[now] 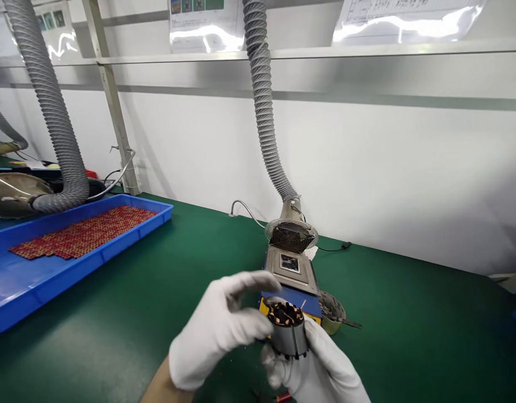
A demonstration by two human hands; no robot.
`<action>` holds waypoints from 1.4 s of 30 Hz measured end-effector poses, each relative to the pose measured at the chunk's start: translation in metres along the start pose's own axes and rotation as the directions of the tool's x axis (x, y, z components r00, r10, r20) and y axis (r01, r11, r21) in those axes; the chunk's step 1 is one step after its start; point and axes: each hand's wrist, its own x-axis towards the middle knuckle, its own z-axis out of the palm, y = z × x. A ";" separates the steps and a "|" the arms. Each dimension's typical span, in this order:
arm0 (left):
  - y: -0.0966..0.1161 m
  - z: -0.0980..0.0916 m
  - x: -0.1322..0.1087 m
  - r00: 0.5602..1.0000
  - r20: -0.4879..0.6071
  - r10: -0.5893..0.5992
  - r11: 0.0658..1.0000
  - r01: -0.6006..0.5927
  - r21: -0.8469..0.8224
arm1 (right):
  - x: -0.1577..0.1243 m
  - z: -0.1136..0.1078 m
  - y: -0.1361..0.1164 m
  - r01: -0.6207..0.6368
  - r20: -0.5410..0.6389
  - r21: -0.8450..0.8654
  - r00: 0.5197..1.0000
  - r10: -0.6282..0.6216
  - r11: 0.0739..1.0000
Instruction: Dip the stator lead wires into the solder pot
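Note:
In front of the solder pot I hold a motor stator (pixel 289 337) in my right hand (pixel 325 366). It is a short grey metal cylinder with dark slot teeth and copper windings showing at its top end. My gloved right fingers wrap round it from below and from the right side. My left hand (pixel 219 324), also in a white glove, is just left of the stator's top. Its thumb and forefinger are spread apart in a curve, and the thumb tip comes close to the rim; whether it touches, I cannot tell.
The solder pot (pixel 302 272) has a steel top and stands under a fume hood (pixel 310 230) on a grey hose (pixel 264 106). Beside it is a cup (pixel 337 326) with a flat tool. At left, a blue tray (pixel 104 258) holds red-brown pieces. A red-handled tool (pixel 283 397) lies near me.

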 end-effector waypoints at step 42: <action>0.017 0.005 -0.001 0.985 -0.133 -0.111 0.993 0.114 0.021 | 0.008 -0.020 0.035 0.416 0.317 -0.905 0.510 -0.800 -0.093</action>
